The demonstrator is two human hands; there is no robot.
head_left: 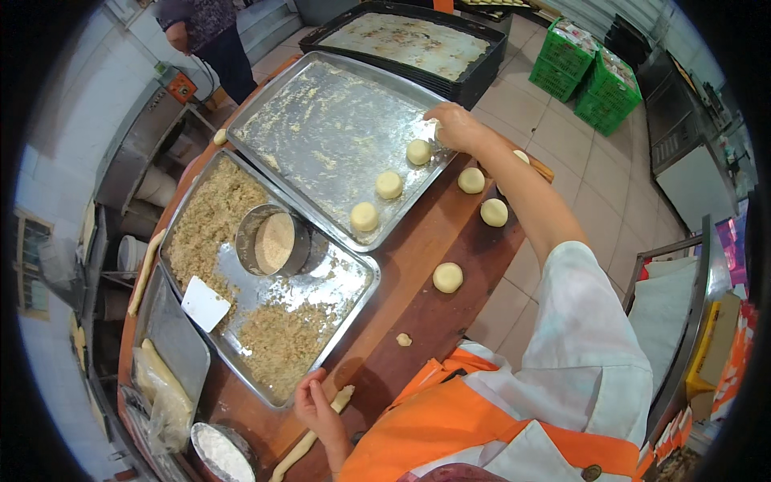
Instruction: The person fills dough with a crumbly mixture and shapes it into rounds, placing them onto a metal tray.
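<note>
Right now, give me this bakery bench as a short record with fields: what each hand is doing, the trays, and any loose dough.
left hand: resting on a dough rope at the bench's near edge
right hand: at the edge of the upper metal tray, on a dough ball
balls on upper tray: three more in a row
lower tray: crumbly filling, round metal ring, white scraper
loose on wooden bench: several dough balls

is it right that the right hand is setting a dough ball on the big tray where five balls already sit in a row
Not quite. The head view shows three dough balls in the row on the tray, not five. The right hand is at the tray's edge setting down another; whether it grips one is hidden. Other balls lie on the table.
</note>
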